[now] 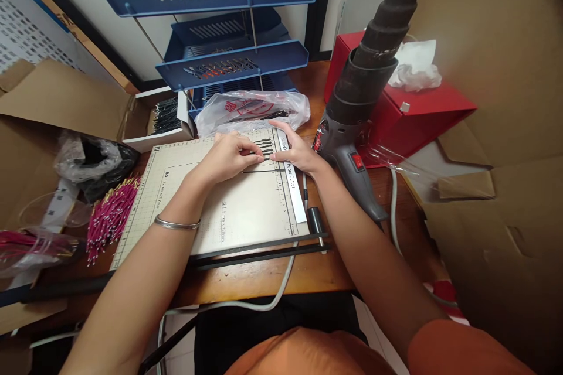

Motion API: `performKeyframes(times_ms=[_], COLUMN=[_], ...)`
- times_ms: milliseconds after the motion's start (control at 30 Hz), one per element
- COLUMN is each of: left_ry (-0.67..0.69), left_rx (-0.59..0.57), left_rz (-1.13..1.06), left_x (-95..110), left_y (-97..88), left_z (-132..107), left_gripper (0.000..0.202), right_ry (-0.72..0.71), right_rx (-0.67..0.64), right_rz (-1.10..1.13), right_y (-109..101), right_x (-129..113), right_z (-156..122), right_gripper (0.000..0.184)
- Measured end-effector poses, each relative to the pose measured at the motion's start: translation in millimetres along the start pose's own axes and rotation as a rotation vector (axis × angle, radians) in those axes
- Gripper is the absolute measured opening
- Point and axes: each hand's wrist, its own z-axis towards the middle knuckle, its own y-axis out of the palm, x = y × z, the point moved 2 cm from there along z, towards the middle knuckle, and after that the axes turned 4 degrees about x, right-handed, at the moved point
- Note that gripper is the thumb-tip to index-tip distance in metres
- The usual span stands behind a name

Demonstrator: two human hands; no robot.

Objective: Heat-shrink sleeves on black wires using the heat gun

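A cream paper cutter board (259, 205) with printed grid lines lies on the wooden desk. Several short black strips (265, 147) lie in a row near its right edge, beside the white label strip. My left hand (229, 157) is closed, thumb and finger pinched at the end of a thin black strip; the fingers partly hide it. My right hand (297, 149) rests across the board's right edge, fingers stretched out and thumb touching the strips' right ends. Below them, a longer dark line or strip (264, 171) crosses the board.
A grey heat gun (352, 123) stands nozzle up at right, before a red tissue box (431, 102). Behind the board are a plastic bag (255, 111) and blue tray rack (233, 67). Magenta wires (112, 211) and a white box (153, 137) of black pieces sit left.
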Motion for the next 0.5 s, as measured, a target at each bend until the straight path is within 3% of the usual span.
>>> performKeyframes(times_ms=[267,500], left_ry=[0.04,0.051], left_rx=[0.03,0.02], left_rz=[0.03,0.045], left_x=[2.4,1.5], left_y=[-1.3,-1.9], left_z=[-1.9,-2.2], left_gripper=[0.021,0.022], right_ry=[-0.026,0.011], right_rx=[0.02,0.039], right_rz=[-0.049,0.04], right_y=[-0.8,-1.0], right_x=[1.9,6.6], right_z=[1.9,4.0], right_gripper=[0.102,0.093])
